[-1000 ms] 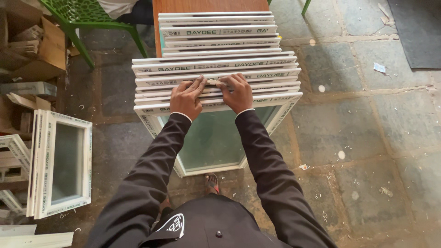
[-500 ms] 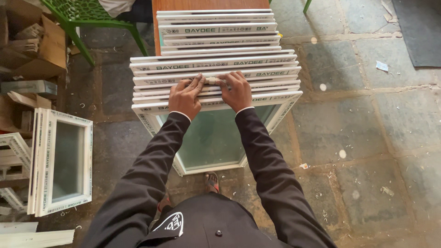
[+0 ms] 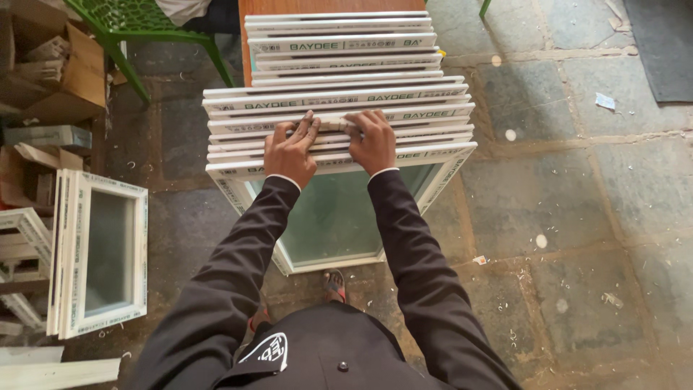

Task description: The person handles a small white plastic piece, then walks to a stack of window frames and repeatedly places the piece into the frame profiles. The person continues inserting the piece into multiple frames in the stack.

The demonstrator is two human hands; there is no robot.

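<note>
A row of white plastic window frames (image 3: 339, 130) stands on edge on the stone floor (image 3: 613, 217), their smooth, flat-sided profiles packed face to face. The nearest frame holds a pane of pale green frosted glass (image 3: 332, 217) that drops away below both hands. The left hand (image 3: 290, 150) lies palm down on the top edges, fingers bent over the profiles. The right hand (image 3: 374, 141) rests just beside it, also flat with curled fingers. Between their fingertips sits a small pale, flat piece (image 3: 332, 124), pinched from both sides; what it is cannot be told. Left of the left hand, well apart, more white frames (image 3: 101, 253) lean together, with brown cardboard boxes (image 3: 50, 72) and a green perforated chair (image 3: 137, 22) beyond them.
</note>
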